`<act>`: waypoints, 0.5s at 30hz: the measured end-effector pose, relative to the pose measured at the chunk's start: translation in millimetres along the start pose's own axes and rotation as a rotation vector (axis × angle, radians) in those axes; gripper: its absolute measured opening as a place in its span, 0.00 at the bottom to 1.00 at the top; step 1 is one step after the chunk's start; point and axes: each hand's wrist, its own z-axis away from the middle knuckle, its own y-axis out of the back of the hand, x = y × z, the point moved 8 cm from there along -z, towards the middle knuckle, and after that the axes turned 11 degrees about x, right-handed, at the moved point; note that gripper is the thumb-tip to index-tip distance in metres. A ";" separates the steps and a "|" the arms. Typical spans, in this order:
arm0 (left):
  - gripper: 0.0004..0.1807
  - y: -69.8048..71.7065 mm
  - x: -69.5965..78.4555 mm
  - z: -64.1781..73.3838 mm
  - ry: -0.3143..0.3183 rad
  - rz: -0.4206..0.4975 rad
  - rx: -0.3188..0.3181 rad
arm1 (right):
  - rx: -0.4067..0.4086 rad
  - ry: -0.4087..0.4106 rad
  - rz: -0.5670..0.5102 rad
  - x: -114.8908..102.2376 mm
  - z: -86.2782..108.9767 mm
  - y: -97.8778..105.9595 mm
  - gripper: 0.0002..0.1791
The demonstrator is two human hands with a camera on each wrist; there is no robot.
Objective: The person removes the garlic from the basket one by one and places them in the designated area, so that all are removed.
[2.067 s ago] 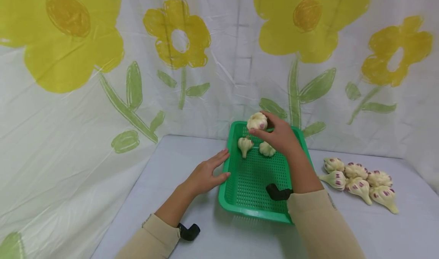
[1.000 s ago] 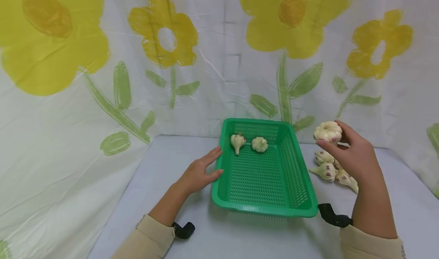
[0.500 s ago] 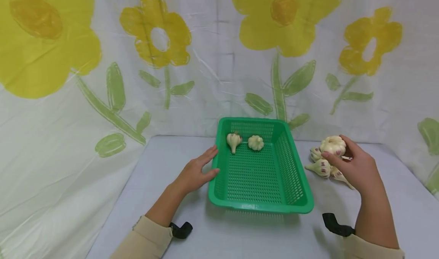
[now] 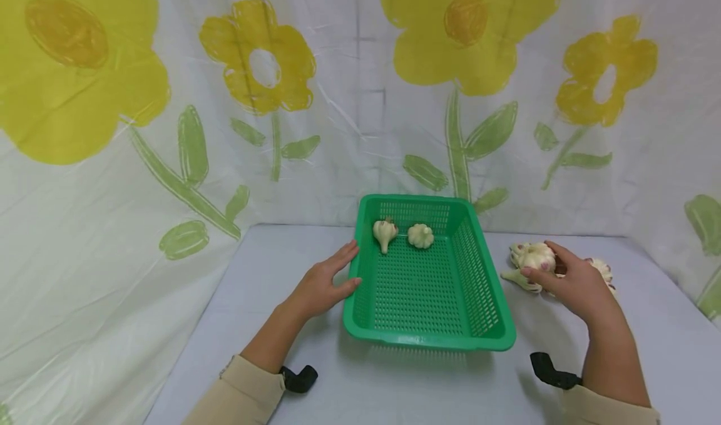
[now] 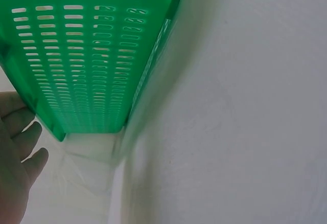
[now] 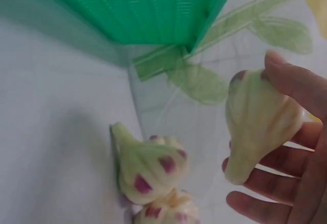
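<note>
My right hand (image 4: 574, 281) holds a garlic bulb (image 4: 537, 257) between thumb and fingers, just above the other bulbs at the right. In the right wrist view this held garlic bulb (image 6: 260, 121) hangs with its stem down, apart from the purple-marked garlic bulb (image 6: 150, 170) lying on the table. My left hand (image 4: 321, 285) rests its straight fingers against the left rim of the green plastic basket (image 4: 422, 340). Inside the basket, toward the back, lie two more bulbs, a garlic bulb (image 4: 385, 233) with its stem forward and a rounder garlic bulb (image 4: 420, 236).
A white-covered table (image 4: 281, 250) carries everything. Behind it hangs a white curtain (image 4: 349, 162) with yellow flowers. Several bulbs at the right are partly hidden by my right hand, among them a garlic bulb (image 4: 601, 268). Black wrist mounts (image 4: 554, 372) stick out from the sleeves.
My right hand has carried the garlic bulb from over the basket to the right, then lowered it toward the other bulbs. My left hand has stayed at the basket's left rim.
</note>
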 end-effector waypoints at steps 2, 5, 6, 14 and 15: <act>0.36 -0.3 -0.3 0.3 0.002 -0.002 -0.002 | -0.024 0.004 0.020 3.9 -0.3 -6.3 0.54; 0.36 -0.3 0.0 0.5 0.002 -0.002 -0.005 | -0.044 0.014 0.031 8.5 -0.7 -14.9 0.54; 0.37 -0.3 0.1 0.6 0.002 -0.001 -0.006 | -0.046 0.020 0.035 9.9 -0.9 -17.2 0.54; 0.37 -0.8 -0.5 0.5 0.003 -0.003 -0.014 | -0.108 0.081 0.048 13.4 0.0 -31.2 0.50; 0.36 -0.9 -0.8 0.3 0.004 -0.003 -0.013 | -0.124 0.082 0.051 13.2 0.5 -32.7 0.50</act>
